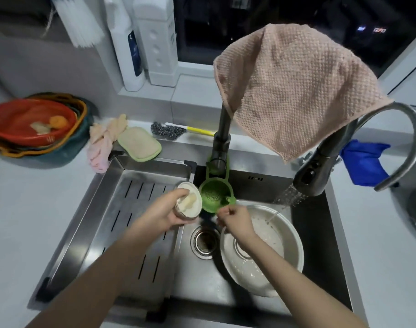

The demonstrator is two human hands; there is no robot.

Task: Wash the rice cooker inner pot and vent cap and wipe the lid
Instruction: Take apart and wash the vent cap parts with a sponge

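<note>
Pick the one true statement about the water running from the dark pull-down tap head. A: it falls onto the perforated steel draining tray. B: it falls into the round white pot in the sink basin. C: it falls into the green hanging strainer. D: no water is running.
B: the stream from the dark pull-down tap head slants down into the round white pot, which sits in the steel sink basin right of the drain.

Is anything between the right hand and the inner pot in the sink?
Nothing visible. The right hand hovers closed over the inner pot's near rim, with only the faucet's water stream falling into the pot's far side.
</note>
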